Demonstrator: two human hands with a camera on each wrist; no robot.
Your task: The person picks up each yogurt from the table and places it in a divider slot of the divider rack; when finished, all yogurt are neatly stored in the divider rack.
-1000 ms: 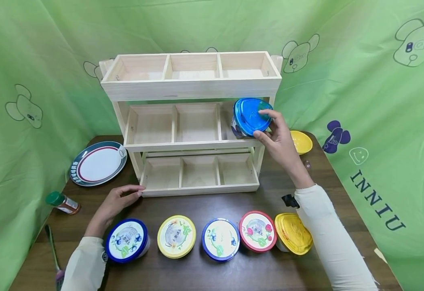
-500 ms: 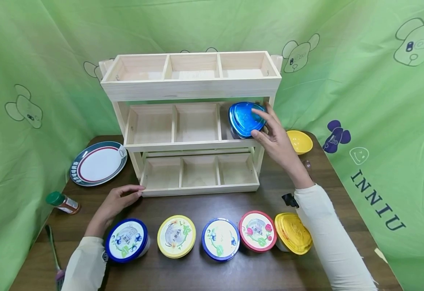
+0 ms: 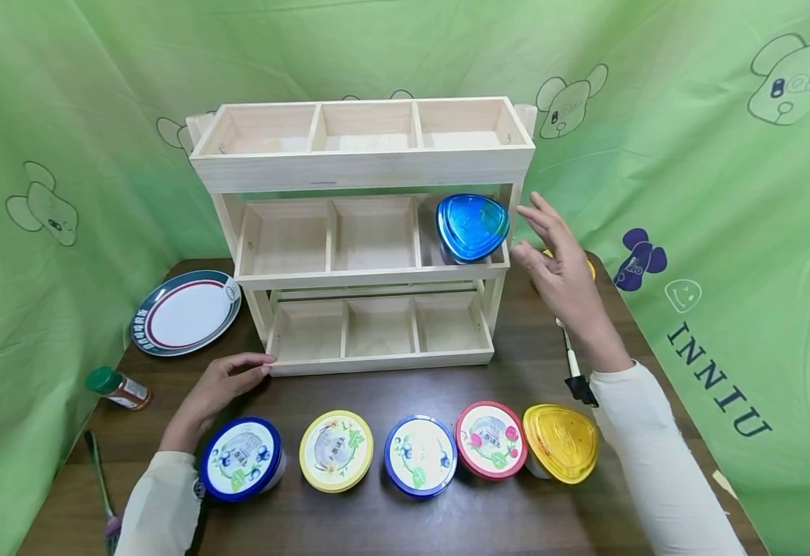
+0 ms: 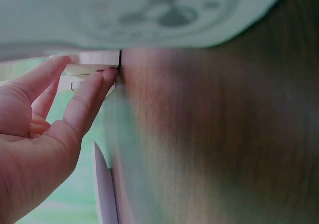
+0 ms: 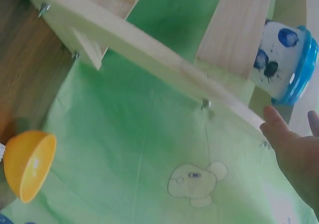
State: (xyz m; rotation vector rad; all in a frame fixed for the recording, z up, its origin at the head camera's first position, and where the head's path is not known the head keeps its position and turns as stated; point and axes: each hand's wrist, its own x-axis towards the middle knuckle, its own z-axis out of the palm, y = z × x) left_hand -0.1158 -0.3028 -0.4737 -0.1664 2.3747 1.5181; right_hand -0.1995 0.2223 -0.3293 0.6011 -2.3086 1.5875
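A tub (image 3: pixel 472 226) with a shiny blue, rounded-triangular lid sits in the right compartment of the wooden rack's (image 3: pixel 363 171) middle tier. The right wrist view shows the tub's (image 5: pixel 279 59) white side with dark blue fruit prints. My right hand (image 3: pixel 564 278) hovers just right of the rack, apart from the tub, fingers spread and holding nothing. With outstretched fingers, my left hand (image 3: pixel 220 390) touches the front left corner of the bottom tier. In the left wrist view the fingertips of the left hand (image 4: pixel 55 129) meet the rack's pale wood.
Along the front stand a blue-rimmed tub (image 3: pixel 241 458), a yellow one (image 3: pixel 336 452), another blue-rimmed tub (image 3: pixel 420 455), a red one (image 3: pixel 491 440) and a yellow-lidded one (image 3: pixel 560 442). A plate (image 3: pixel 189 313), green-capped jar (image 3: pixel 118 388) and fork (image 3: pixel 102 479) lie left; a yellow bowl (image 5: pixel 30 164) stands right.
The blue-lidded tub has settled slightly down and left into the compartment. My right hand has let go of it and moved right. My left hand stays at the corner.
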